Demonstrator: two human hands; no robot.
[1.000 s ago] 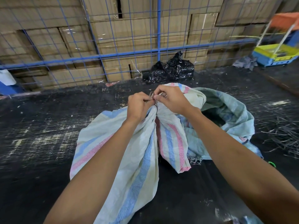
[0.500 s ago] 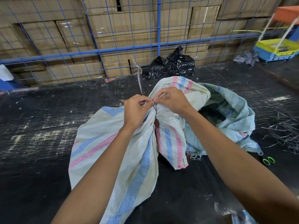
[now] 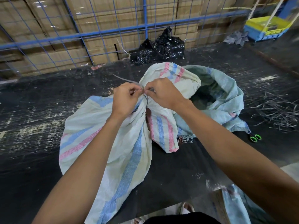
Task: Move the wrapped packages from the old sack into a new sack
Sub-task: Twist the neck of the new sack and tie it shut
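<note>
A cream woven sack [image 3: 116,143] with pink and blue stripes lies on the black table, its neck bunched together. A thin grey tie [image 3: 127,80] wraps that neck, one end sticking out to the upper left. My left hand [image 3: 125,98] and my right hand [image 3: 163,93] meet at the neck, and each pinches the tie with curled fingers. Behind on the right a pale green sack [image 3: 226,94] stands open with its rim rolled down; its inside is dark. No wrapped packages are visible.
Green-handled scissors [image 3: 255,137] lie to the right of the sacks, near a heap of cut grey ties [image 3: 275,109]. A black plastic bag [image 3: 160,46] sits at the table's far edge against a blue wire fence [image 3: 146,26]. A yellow-and-blue cart [image 3: 267,29] stands at the far right.
Both hands stay together at the sack's neck, working the tie. One end of the tie now sticks out to the upper left. The view has dropped a little, bringing the scissors into sight.
</note>
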